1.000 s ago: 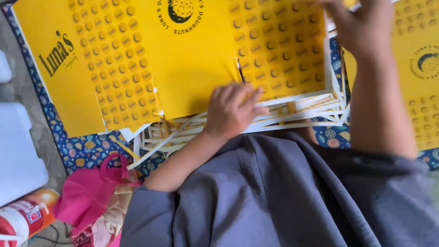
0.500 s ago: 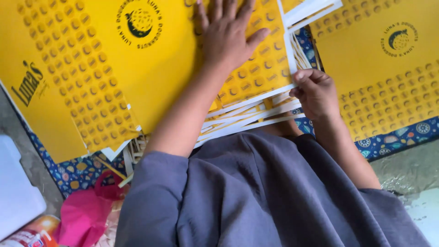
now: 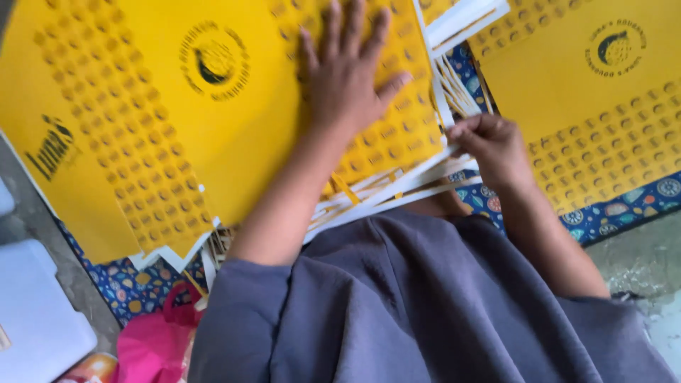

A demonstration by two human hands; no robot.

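Left hand [image 3: 347, 78] spread flat on the top yellow carton sheet [image 3: 213, 135]; right hand [image 3: 493, 145] pinching the stack's white edges [image 3: 397, 191]. Seemingly mid-way: stack gathered, edges not yet flush; second yellow stack [image 3: 603, 106] apart at right.

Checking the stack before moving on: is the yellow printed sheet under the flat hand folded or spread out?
Spread out: the yellow sheet lies flat, the left hand pressing it open-palmed.

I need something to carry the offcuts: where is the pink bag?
In the head view the pink bag lies at the bottom left, beside the grey sleeve, just below the blue patterned cloth.
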